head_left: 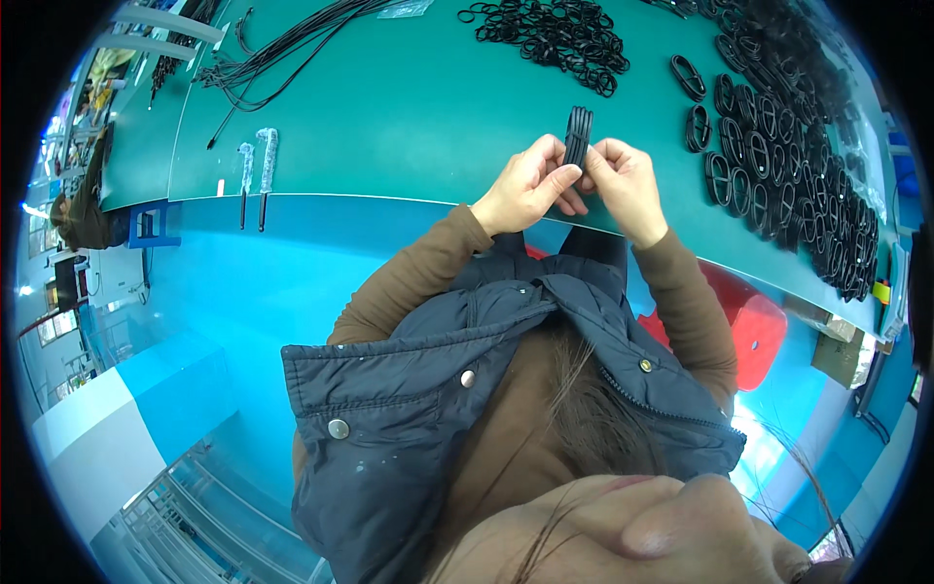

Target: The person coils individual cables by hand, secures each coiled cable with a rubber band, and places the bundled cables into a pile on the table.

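Note:
A black cable (578,131), wound into a flat, narrow coil, stands up between my hands above the near edge of the green table. My left hand (533,185) is closed on the coil's lower end, with the thumb across its front. On the other side, my right hand (623,183) pinches near the same lower end with thumb and fingers. Whether a small band lies between the right fingertips is hidden. Beyond the coil is a pile of small black loops, which look like rubber bands (555,39).
Many coiled black cables (769,146) lie in rows at the right. Long straight cables (292,49) are bundled at the far left. Two plastic-wrapped tools with dark shafts (265,165) hang over the green table's (389,136) front edge. A red stool (754,336) is below.

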Demonstrator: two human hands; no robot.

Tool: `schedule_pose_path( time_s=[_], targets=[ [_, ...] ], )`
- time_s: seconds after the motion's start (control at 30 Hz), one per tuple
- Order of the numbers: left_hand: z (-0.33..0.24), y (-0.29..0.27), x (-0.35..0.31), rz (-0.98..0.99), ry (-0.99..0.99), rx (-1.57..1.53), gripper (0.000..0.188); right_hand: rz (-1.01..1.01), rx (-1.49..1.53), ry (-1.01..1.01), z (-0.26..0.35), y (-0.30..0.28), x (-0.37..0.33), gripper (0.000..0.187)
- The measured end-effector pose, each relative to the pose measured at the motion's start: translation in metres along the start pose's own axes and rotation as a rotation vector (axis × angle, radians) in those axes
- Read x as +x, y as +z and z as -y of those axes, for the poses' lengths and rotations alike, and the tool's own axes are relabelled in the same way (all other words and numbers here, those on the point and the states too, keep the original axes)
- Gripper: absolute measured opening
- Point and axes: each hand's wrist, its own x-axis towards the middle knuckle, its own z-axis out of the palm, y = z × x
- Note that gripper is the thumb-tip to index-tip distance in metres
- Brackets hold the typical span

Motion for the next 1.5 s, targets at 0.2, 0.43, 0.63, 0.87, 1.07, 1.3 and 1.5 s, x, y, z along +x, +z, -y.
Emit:
schedule_pose_path(
  time_s=[0.2,0.43,0.63,0.87,1.07,1.3,1.5],
  targets=[
    [-0.005,0.002,-0.002,-0.002,0.019,0.002,0.022,-0.025,-0.043,-0.047,-0.005,-0.001,-0.005,0.016],
    [-0.004,0.006,0.002,0.031,0.029,0.033,0.020,0.160,0.119,0.037,0.009,-0.019,-0.007,0.019],
    [-0.001,0.030,0.015,0.043,-0.007,-0.059,0.024,0.057,0.240,-0.082,0.006,-0.016,-0.018,0.034],
    [0.003,0.033,0.009,-0.057,0.047,0.317,0.036,-0.434,-0.255,-0.129,0.034,-0.183,-0.027,0.050],
    [0.014,0.037,0.007,-0.140,0.384,0.870,0.013,-1.217,-1.101,0.148,0.010,-0.445,-0.092,0.063],
    [0.023,0.040,0.016,-0.239,0.379,1.000,0.018,-1.148,-1.299,0.354,0.006,-0.528,-0.074,0.052],
    [-0.001,0.025,0.014,-0.251,0.234,0.925,0.010,-0.952,-1.736,0.424,0.021,-0.502,-0.039,0.062]
  ],
)
